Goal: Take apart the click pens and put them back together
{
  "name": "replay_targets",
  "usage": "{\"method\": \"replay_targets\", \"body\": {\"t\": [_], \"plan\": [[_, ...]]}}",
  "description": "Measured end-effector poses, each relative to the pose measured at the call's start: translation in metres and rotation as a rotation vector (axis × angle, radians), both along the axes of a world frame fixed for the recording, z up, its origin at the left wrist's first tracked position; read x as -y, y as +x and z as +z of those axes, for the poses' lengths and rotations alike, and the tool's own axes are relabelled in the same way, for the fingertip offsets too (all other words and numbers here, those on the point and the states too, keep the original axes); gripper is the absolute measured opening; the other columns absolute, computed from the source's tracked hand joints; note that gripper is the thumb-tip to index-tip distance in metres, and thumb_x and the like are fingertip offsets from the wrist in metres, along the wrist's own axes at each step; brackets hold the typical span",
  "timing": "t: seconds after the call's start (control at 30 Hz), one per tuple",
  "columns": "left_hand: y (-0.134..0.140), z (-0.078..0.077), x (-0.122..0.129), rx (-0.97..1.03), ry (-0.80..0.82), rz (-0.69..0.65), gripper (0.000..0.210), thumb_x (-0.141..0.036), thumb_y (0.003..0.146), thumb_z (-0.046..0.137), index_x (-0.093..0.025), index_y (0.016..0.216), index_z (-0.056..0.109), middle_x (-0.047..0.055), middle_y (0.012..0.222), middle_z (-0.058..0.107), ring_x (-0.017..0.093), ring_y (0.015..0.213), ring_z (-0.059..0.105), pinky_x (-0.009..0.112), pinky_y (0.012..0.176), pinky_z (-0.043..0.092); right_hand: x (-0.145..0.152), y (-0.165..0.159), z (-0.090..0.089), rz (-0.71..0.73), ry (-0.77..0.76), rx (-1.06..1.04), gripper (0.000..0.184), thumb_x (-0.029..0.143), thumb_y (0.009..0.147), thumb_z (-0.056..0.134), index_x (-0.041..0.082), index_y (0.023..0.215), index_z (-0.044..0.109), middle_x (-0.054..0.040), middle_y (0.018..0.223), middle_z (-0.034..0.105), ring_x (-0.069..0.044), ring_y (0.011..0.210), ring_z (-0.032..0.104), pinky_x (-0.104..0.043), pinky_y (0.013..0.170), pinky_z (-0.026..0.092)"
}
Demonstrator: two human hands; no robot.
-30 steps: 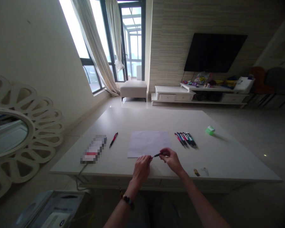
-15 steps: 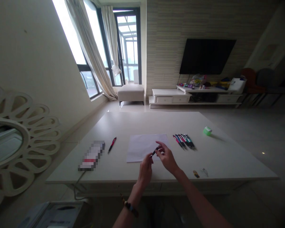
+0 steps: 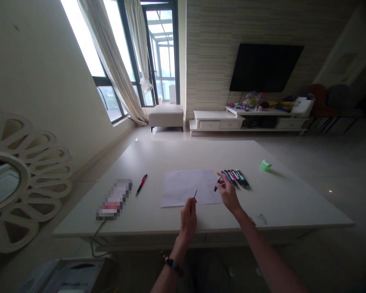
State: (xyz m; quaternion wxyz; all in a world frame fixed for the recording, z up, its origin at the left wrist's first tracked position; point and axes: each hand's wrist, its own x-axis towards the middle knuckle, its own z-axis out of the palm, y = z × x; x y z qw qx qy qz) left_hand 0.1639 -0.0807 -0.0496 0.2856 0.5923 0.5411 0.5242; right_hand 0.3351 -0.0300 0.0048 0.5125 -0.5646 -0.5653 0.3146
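Note:
My left hand (image 3: 188, 217) is closed on a thin dark rod, which looks like a pen refill (image 3: 195, 193), pointing up over the lower edge of the white paper (image 3: 177, 189). To its right, my right hand (image 3: 228, 193) pinches a short black pen part (image 3: 217, 185) above the paper's right side. Small writing shows on that side of the sheet. Just behind my right hand lies a row of several pens (image 3: 239, 179), partly hidden by the fingers. A red and black pen (image 3: 142, 184) rests left of the paper.
A phone with a blurred screen (image 3: 114, 199) lies at the table's left, its cable running over the front edge. A green and white small container (image 3: 265, 165) stands at the right. A small clear item (image 3: 262, 219) lies near my right forearm on the white table (image 3: 305, 209).
My hands have moved apart. The right hand has drawn away to the right with the black part, and the thin refill now shows in my left hand.

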Motion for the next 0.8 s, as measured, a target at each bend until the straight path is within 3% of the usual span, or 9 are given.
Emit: {"method": "replay_targets", "body": {"t": [0.13,0.27,0.43,0.53,0.63,0.8], "plan": [[0.001,0.000,0.001,-0.011,-0.002,-0.009,0.027,-0.039,0.089,0.034,-0.019,0.079,0.050,-0.003,0.065,0.049,0.009,0.059,0.043,0.019,0.057,0.033,-0.008,0.030,-0.037,0.040,-0.165,0.318,0.046,0.019,0.068,0.054,0.014,0.113,0.060,-0.0009,0.067,0.058,-0.014,0.061,0.052,-0.026,0.063,0.042],[0.002,0.001,0.001,-0.036,-0.008,-0.023,0.027,-0.039,0.089,0.034,-0.019,0.079,0.050,-0.003,0.066,0.050,0.009,0.059,0.043,0.019,0.058,0.033,-0.015,0.043,-0.050,0.045,-0.194,0.443,0.048,0.020,0.064,0.061,0.014,0.112,0.061,-0.0009,0.064,0.060,-0.015,0.061,0.054,-0.026,0.065,0.041],[0.001,0.002,0.001,-0.032,-0.010,-0.029,0.026,-0.038,0.088,0.034,-0.019,0.081,0.051,-0.003,0.066,0.051,0.009,0.058,0.043,0.019,0.057,0.033,-0.008,0.034,-0.039,-0.021,-0.112,0.309,0.036,0.034,0.071,0.059,0.012,0.099,0.066,-0.0049,0.068,0.062,-0.016,0.059,0.054,-0.027,0.061,0.043],[0.001,0.002,0.001,-0.038,-0.014,-0.040,0.027,-0.038,0.088,0.034,-0.019,0.081,0.052,-0.003,0.066,0.051,0.009,0.059,0.044,0.020,0.057,0.034,0.009,0.005,-0.029,0.105,-0.075,0.056,0.036,0.043,0.078,0.053,0.012,0.090,0.067,-0.0068,0.070,0.063,-0.015,0.059,0.053,-0.025,0.055,0.043],[0.002,0.002,0.001,-0.044,-0.016,-0.069,0.027,-0.037,0.089,0.034,-0.019,0.083,0.052,-0.002,0.069,0.054,0.009,0.061,0.045,0.020,0.059,0.034,0.024,-0.034,-0.019,0.237,-0.086,-0.119,0.038,0.047,0.075,0.058,0.014,0.092,0.066,-0.0036,0.064,0.061,-0.011,0.050,0.048,-0.022,0.045,0.038],[0.002,0.000,0.000,-0.030,-0.030,-0.068,0.028,-0.039,0.089,0.033,-0.018,0.084,0.052,-0.002,0.071,0.054,0.010,0.062,0.045,0.021,0.060,0.034,0.026,-0.071,-0.001,0.213,-0.018,-0.227,0.034,0.047,0.074,0.058,0.014,0.073,0.065,-0.0002,0.053,0.055,-0.009,0.045,0.044,-0.020,0.042,0.035]]}}
